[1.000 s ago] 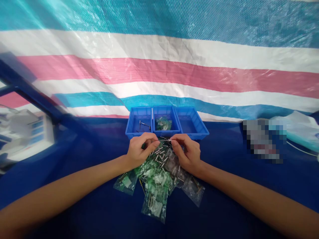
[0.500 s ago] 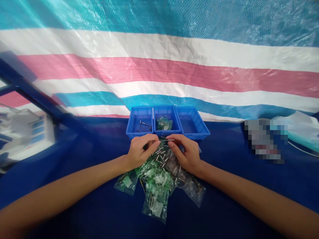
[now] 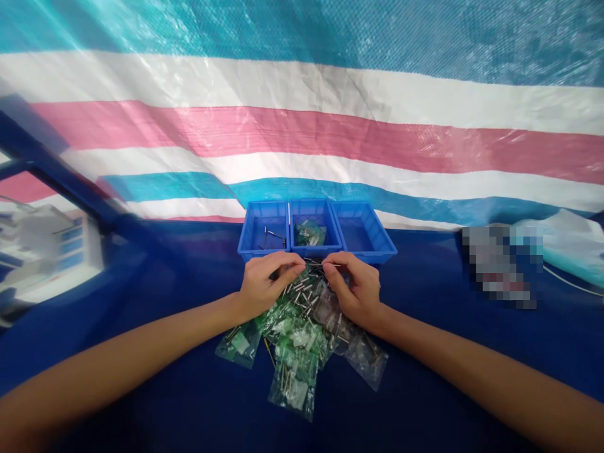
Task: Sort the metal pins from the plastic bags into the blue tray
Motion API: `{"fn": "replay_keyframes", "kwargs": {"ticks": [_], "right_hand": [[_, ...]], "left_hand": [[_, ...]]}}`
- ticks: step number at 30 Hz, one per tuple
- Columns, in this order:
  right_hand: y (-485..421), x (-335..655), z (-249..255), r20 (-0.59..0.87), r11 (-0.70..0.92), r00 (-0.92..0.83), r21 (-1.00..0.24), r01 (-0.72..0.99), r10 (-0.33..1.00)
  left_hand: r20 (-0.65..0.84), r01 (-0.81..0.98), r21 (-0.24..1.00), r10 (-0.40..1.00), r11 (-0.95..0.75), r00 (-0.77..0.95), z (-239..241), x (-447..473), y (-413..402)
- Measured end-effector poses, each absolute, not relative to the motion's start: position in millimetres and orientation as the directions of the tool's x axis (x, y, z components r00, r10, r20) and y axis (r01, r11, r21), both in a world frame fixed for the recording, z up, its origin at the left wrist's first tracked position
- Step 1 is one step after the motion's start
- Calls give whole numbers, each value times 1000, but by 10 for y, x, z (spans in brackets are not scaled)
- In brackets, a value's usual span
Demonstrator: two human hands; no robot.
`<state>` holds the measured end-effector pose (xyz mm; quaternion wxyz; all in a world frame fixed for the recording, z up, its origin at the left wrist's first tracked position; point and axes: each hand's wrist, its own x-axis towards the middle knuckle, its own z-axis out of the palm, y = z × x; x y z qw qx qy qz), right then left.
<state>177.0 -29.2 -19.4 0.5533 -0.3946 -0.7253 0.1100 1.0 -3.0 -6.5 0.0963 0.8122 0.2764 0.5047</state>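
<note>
My left hand (image 3: 264,283) and my right hand (image 3: 357,288) meet above a heap of small clear plastic bags (image 3: 297,340) holding green pieces and metal pins. Loose metal pins (image 3: 302,290) lie on top of the heap between the hands. My right hand pinches a thin metal pin (image 3: 330,265) at its fingertips. My left hand's fingers are curled at the heap's upper edge; whether they grip a pin I cannot tell. Just beyond the hands stand three blue trays: the left tray (image 3: 250,242) holds a few pins, the middle tray (image 3: 325,236) green pieces, the right tray (image 3: 377,245) looks bare.
The dark blue table (image 3: 141,352) runs to a striped tarp wall (image 3: 302,138). A blurred-out object (image 3: 500,264) and a white-and-teal bundle (image 3: 566,245) lie at the right. Blurry white equipment (image 3: 42,251) stands at the left behind a blue bar.
My hands have drawn slightly apart, and the right hand now holds the thin pin by itself, a little further right. The bags and trays have not moved.
</note>
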Motion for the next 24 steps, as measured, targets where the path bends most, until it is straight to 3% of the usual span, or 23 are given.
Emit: {"fn": "replay_keyframes", "kwargs": {"ticks": [24], "right_hand": [[-296, 1762, -156, 745, 710, -148, -529, 464, 651]], "left_hand": [[736, 353, 484, 590, -801, 330, -77, -3, -34]]}}
